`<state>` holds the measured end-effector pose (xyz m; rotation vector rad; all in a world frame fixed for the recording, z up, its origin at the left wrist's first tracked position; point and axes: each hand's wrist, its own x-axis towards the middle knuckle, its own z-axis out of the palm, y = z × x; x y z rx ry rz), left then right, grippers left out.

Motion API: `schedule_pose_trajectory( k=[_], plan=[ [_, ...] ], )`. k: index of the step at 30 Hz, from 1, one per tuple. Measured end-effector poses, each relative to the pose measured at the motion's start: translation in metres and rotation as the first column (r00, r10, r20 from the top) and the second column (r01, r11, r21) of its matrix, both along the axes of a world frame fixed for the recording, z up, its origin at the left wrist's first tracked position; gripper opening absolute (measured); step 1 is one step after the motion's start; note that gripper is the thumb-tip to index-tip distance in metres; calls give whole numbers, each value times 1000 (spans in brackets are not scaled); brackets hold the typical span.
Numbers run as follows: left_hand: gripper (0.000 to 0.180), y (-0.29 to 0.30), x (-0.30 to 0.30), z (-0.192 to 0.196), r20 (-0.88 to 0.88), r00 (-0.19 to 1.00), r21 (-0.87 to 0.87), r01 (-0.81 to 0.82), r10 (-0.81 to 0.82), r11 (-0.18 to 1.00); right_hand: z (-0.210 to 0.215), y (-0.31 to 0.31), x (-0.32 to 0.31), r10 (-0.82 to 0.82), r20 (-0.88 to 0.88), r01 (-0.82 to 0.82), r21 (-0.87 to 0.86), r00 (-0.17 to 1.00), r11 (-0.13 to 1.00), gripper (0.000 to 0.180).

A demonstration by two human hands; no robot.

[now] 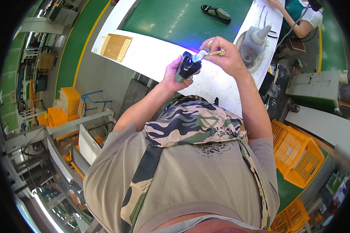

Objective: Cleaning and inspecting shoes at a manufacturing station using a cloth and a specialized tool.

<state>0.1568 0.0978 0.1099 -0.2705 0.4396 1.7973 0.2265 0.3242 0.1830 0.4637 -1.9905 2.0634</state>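
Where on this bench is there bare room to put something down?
The white tabletop looks bare between the brown board and left hand; so does the green surface left of the far shoe. It's crowded right of the right hand, by the bottle.

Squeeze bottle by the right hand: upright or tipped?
Upright: the squeeze bottle, beside the right hand, has its tapered nozzle on top, its body below.

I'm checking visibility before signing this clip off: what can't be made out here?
All in the head view:
Left hand: palm hidden behind the dark shoe-like piece.
White-tipped tool: partly covered by the right hand.
Green work surface: far end cut off by the upper edge.
Co-worker's hand: partly cut off there too.
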Motion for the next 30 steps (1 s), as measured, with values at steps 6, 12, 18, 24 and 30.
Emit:
schedule_pose_trajectory(
  k=[6, 12, 18, 24, 30],
  plan=[
    [58, 2, 27, 2, 20, 989, -38, -148, 149, 988, 1, -4, 6, 4, 16, -4, -32, 1000, 999, 26],
    [57, -5, 33, -3, 49, 970, 91, -242, 238, 966, -5, -9, 1, 46, -16, -46, 0, 999, 999, 26],
    [50, -33, 26, 3, 68, 945, 155, -327, 320, 932, -6, -34, -18, 113, 9, -113, -16, 994, 994, 26],
    [45, -89, 7, 15, -21, 944, 239, -315, 329, 919, -1, -82, -51, 5, -46, -2, 58, 999, 998, 27],
    [47, -173, -4, 56, -175, 790, 200, -556, 588, 807, -13, -125, -83, 88, 40, -78, -204, 995, 976, 28]
  ],
)
